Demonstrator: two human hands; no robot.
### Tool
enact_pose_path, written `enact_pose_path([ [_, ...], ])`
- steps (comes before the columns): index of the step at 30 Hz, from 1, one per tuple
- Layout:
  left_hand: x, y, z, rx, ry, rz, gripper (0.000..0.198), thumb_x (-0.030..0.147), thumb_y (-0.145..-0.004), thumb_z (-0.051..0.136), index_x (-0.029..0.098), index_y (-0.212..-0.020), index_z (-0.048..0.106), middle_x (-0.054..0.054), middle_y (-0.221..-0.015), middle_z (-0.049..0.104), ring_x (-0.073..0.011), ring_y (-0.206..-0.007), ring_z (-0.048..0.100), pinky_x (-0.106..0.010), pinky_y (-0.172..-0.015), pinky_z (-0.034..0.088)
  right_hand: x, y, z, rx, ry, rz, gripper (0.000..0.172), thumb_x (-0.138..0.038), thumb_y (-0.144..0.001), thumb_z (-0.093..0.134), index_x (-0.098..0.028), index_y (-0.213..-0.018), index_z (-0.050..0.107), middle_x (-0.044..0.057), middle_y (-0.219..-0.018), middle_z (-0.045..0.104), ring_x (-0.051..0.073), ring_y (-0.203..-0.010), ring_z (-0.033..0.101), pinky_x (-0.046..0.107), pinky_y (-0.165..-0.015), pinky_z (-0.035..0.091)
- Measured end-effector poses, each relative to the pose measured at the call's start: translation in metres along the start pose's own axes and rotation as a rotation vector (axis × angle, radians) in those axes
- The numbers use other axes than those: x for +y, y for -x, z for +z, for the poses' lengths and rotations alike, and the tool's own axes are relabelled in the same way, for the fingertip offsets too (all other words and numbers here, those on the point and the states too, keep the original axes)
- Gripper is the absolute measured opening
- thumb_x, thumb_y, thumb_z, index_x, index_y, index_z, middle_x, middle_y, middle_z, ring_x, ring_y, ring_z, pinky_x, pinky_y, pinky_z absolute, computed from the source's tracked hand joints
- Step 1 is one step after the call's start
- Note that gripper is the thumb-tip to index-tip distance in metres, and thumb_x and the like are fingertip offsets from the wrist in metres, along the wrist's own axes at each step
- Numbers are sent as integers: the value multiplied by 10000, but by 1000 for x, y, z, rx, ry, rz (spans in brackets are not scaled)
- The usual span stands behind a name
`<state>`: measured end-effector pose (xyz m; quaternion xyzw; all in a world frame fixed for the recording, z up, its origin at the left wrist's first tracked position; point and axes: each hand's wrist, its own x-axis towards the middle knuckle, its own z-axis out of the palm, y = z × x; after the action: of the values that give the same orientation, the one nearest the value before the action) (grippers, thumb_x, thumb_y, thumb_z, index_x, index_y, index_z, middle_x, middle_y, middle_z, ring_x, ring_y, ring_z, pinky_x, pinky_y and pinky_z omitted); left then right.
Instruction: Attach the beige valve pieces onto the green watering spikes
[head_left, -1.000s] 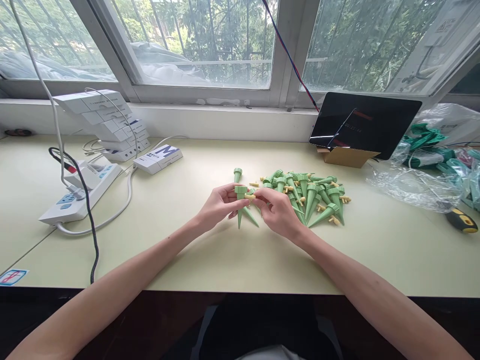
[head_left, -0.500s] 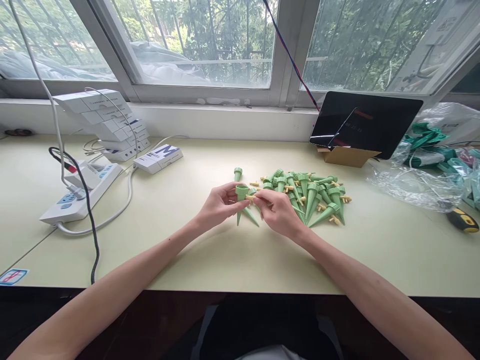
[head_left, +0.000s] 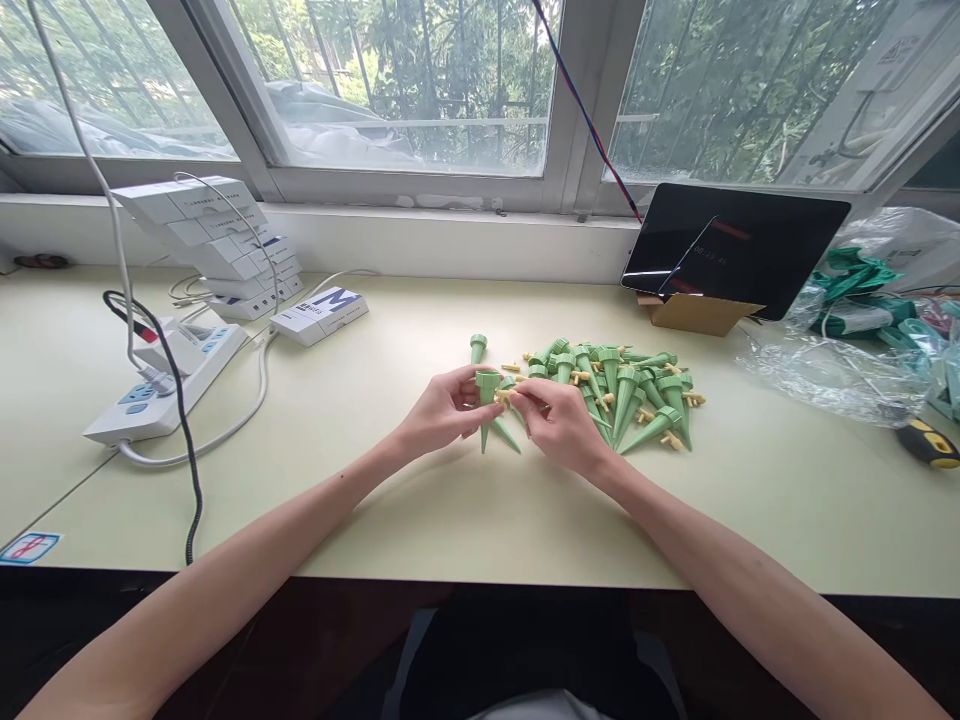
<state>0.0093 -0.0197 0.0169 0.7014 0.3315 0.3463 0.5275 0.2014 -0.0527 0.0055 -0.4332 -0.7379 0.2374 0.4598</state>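
My left hand [head_left: 439,415] is closed on a green watering spike [head_left: 487,384], held upright with its open collar on top and its point down. A small yellow valve [head_left: 502,397] is pinched in the fingertips of my right hand [head_left: 564,422], against the side of that spike just under the collar. How deep the valve sits cannot be made out. Behind my left hand is another green spike [head_left: 478,347]. A further spike's tip [head_left: 507,436] shows between my hands. Just right of my right hand lies a pile of green spikes [head_left: 625,388], several fitted with yellow valves.
A loose yellow piece [head_left: 511,367] lies behind my hands. To the left are a power strip [head_left: 142,405] with cables, stacked white boxes [head_left: 225,240] and a single white box [head_left: 321,316]. A tablet [head_left: 739,245] leans on a cardboard stand [head_left: 709,312]; clear plastic wrap [head_left: 832,375] lies right.
The yellow valve has turned slightly in my right fingertips beside the spike. Both hands keep nearly the same place, and the whole view has shifted a little.
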Motion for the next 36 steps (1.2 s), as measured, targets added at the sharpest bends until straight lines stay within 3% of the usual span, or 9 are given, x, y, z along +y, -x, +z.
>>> enact_pose_path([
  [20, 3, -1, 0, -24, 106, -74, 418, 412, -811, 749, 138, -1119, 675, -25, -752, 615, -81, -532, 489, -209, -441, 417, -1, 0, 1, 8, 24, -24, 312, -313, -967, 491, -184, -689, 548, -11, -610, 465, 116, -566, 375, 258, -546, 301],
  [25, 0, -4, -2, -69, 186, -166, 394, 434, -833, 721, 133, -1084, 694, -6, -710, 569, -64, -503, 451, -189, -412, 382, 0, -1, 0, 1, 12, -28, 327, -321, -970, 495, -179, -683, 564, -24, -596, 442, 105, -546, 362, 249, -550, 300],
  [31, 2, -5, -4, -96, 290, -324, 384, 456, -797, 752, 84, -862, 684, -16, -645, 550, -52, -454, 419, -177, -365, 312, -2, 0, 0, 5, 43, -55, 350, -335, -979, 492, -179, -685, 601, -17, -592, 459, 110, -543, 363, 256, -553, 304],
  [36, 2, -4, -5, -76, 345, -349, 380, 447, -794, 767, 107, -944, 690, -25, -701, 591, -61, -494, 484, -168, -387, 319, 0, 0, 1, 11, 61, -68, 380, -353, -983, 487, -182, -652, 562, -21, -578, 442, 109, -539, 345, 261, -543, 293],
])
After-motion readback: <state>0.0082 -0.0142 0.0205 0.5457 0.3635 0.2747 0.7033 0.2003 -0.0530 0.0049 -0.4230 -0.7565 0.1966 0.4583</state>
